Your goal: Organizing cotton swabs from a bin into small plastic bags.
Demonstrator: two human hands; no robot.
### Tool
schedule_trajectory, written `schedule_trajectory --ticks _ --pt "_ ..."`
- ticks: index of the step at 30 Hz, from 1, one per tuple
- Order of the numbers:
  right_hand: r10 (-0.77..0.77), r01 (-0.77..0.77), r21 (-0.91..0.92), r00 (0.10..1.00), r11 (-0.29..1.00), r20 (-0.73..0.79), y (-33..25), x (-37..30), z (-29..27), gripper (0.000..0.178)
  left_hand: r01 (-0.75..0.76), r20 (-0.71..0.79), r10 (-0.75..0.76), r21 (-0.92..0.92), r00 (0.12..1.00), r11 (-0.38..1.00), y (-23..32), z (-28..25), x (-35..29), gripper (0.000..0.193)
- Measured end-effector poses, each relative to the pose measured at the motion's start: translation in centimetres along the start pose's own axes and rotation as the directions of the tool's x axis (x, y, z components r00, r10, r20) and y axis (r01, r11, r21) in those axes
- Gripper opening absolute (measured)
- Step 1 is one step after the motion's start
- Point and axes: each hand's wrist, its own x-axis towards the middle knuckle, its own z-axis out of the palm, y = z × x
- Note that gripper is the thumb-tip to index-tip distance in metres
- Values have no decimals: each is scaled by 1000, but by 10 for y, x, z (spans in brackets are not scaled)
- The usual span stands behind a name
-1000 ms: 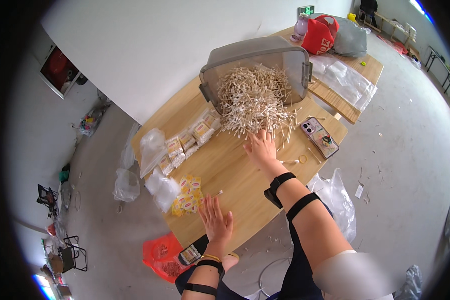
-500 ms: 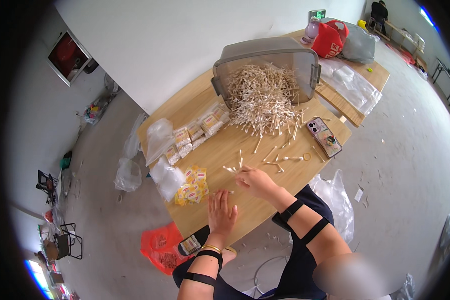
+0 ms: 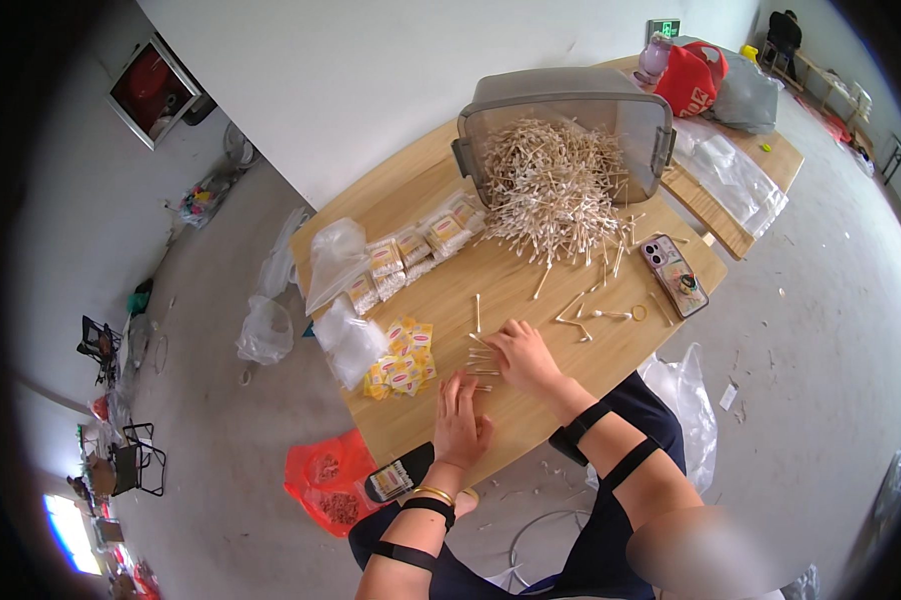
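Cotton swabs [image 3: 480,356] are being handled on the desk [image 3: 446,305], at seven o'clock from the grey bin [image 3: 571,85]. The left hand [image 3: 461,425] is being held loosely wide; whether swabs are being gripped by the narrowed right hand [image 3: 524,358] cannot be told. Ideally, the sticks are being aligned by light pressure.

The right hand [image 3: 519,355] bends its fingers beside a small row of cotton swabs [image 3: 482,357] on the wooden table [image 3: 446,303]. From the right hand: the left hand [image 3: 461,420], fingers extended, is between 7 and 8 o'clock; yellow labels [image 3: 403,362], 9 o'clock; filled packets [image 3: 446,231], between 10 and 11; a grey bin [image 3: 531,88], on its side with a swab pile [image 3: 551,190] spilling out, between 12 and 1; a phone [image 3: 668,265], 2 o'clock.
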Motion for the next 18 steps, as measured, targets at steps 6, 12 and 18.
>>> schedule_trajectory --ticks 6,12,18 --pt "-39 36 79 998 996 42 -21 -2 18 31 7 -12 -7 33 1000 999 -5 -2 1 75" --pt "62 -65 -27 992 998 -107 -12 40 9 26 -21 53 9 229 999 973 -7 9 4 73" --pt "-71 69 18 990 997 125 -3 40 16 21 -9 13 6 197 1000 980 -8 11 -1 73"
